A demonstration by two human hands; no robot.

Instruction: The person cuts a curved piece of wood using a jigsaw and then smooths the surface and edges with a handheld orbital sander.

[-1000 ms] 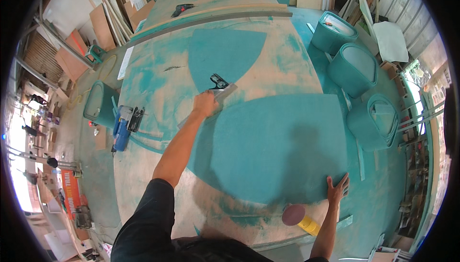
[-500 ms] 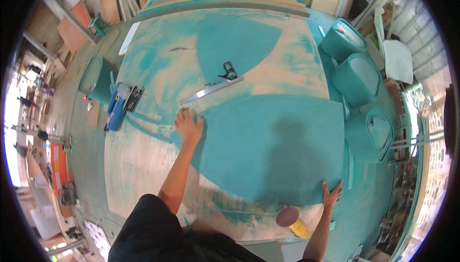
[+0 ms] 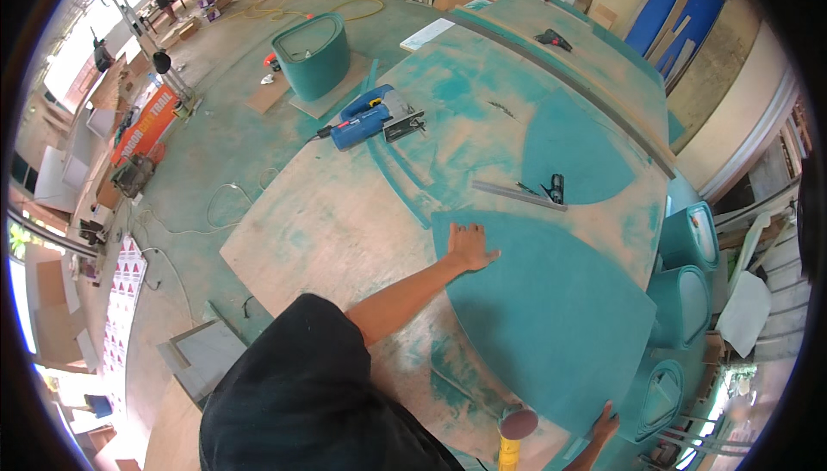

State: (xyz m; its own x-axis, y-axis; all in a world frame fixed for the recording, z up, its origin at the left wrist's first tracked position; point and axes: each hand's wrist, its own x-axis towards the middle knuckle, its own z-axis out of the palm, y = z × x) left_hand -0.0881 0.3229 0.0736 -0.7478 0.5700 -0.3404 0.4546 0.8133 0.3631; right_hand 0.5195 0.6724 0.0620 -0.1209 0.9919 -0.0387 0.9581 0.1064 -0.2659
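Observation:
A large teal board with curved sides lies flat on the dust-smeared worktable. My left hand rests on its far left end, fingers stretched out on the surface. At the near right corner, my right hand closes around the board's edge, its fingertips partly hidden. A combination square with a black head lies just past the board. Left of that, a blue jigsaw lies near the table's edge. A yellow-bodied sander with a round brown disc is close to my body.
A smaller teal board and a red-black drill lie farther back. Beyond the table's left edge stands a teal rounded tub-like form. Similar forms line the right side. Cables cross the floor at left.
My view has swung left, so the table appears turned and more floor shows. My left hand now lies farther onto the board's surface; my right hand stays at the near right corner.

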